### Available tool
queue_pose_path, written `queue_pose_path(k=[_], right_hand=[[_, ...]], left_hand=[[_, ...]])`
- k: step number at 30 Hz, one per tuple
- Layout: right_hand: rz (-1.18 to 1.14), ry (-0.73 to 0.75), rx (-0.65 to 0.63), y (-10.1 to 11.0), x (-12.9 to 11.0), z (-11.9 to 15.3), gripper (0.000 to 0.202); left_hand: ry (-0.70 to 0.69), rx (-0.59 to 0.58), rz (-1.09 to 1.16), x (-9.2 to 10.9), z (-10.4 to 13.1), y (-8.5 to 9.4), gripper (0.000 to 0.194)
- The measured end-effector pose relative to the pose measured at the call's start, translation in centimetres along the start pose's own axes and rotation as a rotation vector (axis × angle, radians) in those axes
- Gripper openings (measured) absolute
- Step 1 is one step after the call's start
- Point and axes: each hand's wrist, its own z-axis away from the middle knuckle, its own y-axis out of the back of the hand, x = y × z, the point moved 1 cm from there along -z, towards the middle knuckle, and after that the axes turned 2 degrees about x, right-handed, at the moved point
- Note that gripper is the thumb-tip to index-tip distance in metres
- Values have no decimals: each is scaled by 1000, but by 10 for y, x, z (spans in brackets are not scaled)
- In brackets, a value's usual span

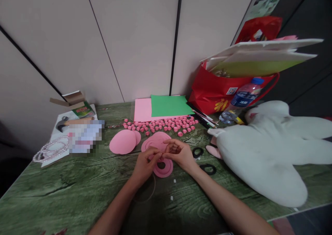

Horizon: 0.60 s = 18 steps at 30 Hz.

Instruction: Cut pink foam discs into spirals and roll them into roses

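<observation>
My left hand and my right hand meet at their fingertips above pink paper rings on the green wood-patterned table. The fingers of both are pinched together, and what they hold is too small to make out. A thin pale loop of string hangs or lies just below my left hand. Behind the hands are pink paper rounds, partly covered by my fingers. Larger pink paper ovals lie to the left. Many small pink rolled paper pieces are spread beyond the hands.
Black-handled scissors lie right of my right hand, beside a large white plush toy. Farther back are green paper, pens, a bottle and a red bag. A hammer and bead strings lie left.
</observation>
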Motion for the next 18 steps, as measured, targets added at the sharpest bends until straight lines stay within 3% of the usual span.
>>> queue_pose_path(k=[13, 18], right_hand=[[114, 40, -127, 0, -5, 2, 53], [88, 20, -223, -3, -4, 5, 59]], left_hand=[[-35, -178, 2, 4, -1, 6, 29], [29, -230, 61, 5, 1, 4, 28]])
